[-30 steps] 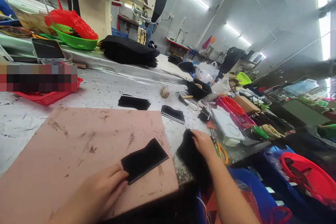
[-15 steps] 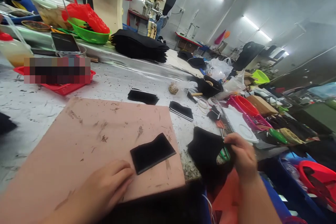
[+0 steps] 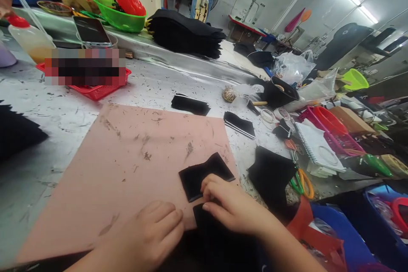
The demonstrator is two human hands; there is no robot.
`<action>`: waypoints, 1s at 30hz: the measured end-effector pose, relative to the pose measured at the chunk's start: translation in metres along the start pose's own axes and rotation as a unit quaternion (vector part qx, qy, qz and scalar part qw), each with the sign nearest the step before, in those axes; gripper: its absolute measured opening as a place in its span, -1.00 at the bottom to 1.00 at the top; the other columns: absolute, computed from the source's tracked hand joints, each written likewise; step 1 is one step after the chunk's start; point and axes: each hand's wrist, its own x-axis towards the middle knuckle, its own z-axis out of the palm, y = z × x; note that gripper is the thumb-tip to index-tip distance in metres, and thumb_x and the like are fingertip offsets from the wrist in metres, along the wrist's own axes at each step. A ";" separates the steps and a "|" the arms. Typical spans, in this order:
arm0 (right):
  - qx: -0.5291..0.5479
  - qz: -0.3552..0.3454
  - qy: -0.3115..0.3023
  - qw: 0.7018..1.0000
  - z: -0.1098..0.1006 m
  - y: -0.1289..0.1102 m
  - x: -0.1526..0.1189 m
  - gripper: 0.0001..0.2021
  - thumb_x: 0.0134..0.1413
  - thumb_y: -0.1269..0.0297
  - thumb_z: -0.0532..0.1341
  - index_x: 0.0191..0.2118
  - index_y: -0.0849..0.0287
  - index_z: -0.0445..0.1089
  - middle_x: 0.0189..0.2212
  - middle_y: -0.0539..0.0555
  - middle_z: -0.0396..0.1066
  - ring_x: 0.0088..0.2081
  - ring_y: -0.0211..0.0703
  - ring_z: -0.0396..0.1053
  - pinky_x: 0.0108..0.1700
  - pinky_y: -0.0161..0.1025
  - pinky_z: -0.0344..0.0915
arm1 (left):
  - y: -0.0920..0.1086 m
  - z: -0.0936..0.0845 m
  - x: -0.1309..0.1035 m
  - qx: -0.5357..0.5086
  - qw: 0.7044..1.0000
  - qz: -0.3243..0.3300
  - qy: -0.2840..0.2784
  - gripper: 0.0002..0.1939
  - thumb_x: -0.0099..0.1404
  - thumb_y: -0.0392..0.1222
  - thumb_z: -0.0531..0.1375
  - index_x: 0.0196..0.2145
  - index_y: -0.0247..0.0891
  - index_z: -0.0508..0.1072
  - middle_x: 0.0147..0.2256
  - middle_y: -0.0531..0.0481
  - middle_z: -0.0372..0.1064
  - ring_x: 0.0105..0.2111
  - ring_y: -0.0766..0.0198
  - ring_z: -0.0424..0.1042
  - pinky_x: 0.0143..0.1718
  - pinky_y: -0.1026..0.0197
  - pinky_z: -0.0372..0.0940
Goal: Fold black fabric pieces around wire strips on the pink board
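My left hand [image 3: 161, 227] is closed at the front of the pink board [image 3: 127, 178], fingers curled and pressed together. Its fingertips are turned away, so anything between them is hidden. My right hand [image 3: 228, 204] is closed, its thumb at the upper edge of a black fabric piece [image 3: 210, 229] that hangs over the board's front edge. The grip itself is partly hidden. Right above lies a flat black rectangular piece [image 3: 194, 178], partly covered by the right fingers. To the right, more black fabric pieces [image 3: 270, 174] lie on the table beside scissors [image 3: 306, 183] with green and orange handles.
Two small black stacks [image 3: 190, 104] [image 3: 239, 124] lie behind the board. A red basket [image 3: 95, 92] and a glue-like bottle [image 3: 30, 40] stand back left. More black pieces [image 3: 19, 129] sit at left. A spiral notebook [image 3: 318, 146] and blue bins [image 3: 331, 225] are at right.
My right hand has come left from the fabric pieces by the scissors to the board's front edge, with a black piece now under it. My left hand has curled more. The view has shifted.
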 end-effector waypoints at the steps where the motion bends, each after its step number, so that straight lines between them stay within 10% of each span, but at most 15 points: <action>1: -0.008 0.008 0.006 1.000 0.001 0.000 0.001 -0.91 0.02 0.47 0.12 -0.41 0.13 0.24 -0.25 0.01 0.29 -0.28 -0.22 0.30 -0.27 -0.30 0.25 | 0.000 -0.002 0.000 -0.001 1.000 0.013 -0.010 -0.69 0.29 -0.43 -0.08 -0.22 -0.21 0.41 -0.37 -0.04 0.44 -0.35 0.24 0.39 -0.31 0.25 0.31; 13: -0.069 0.044 0.015 0.997 0.009 -0.005 0.011 -0.92 0.05 0.46 0.13 -0.40 0.15 0.26 -0.27 0.02 0.29 -0.33 -0.22 0.33 -0.32 -0.29 0.29 | -0.004 0.005 -0.010 0.050 0.992 0.065 -0.096 -0.54 0.20 -0.39 -0.03 0.07 -0.37 0.27 0.07 -0.11 0.28 -0.17 0.13 0.36 -0.21 0.12 0.25; 30: -0.096 0.054 0.008 0.994 0.010 -0.005 0.010 -0.96 0.07 0.42 0.13 -0.38 0.17 0.24 -0.27 0.02 0.27 -0.37 -0.24 0.30 -0.37 -0.31 0.23 | 0.000 0.004 -0.006 0.104 0.988 0.036 -0.104 -0.64 0.25 -0.24 0.00 -0.01 -0.22 0.36 0.00 0.00 0.34 -0.16 0.18 0.28 -0.18 0.13 0.10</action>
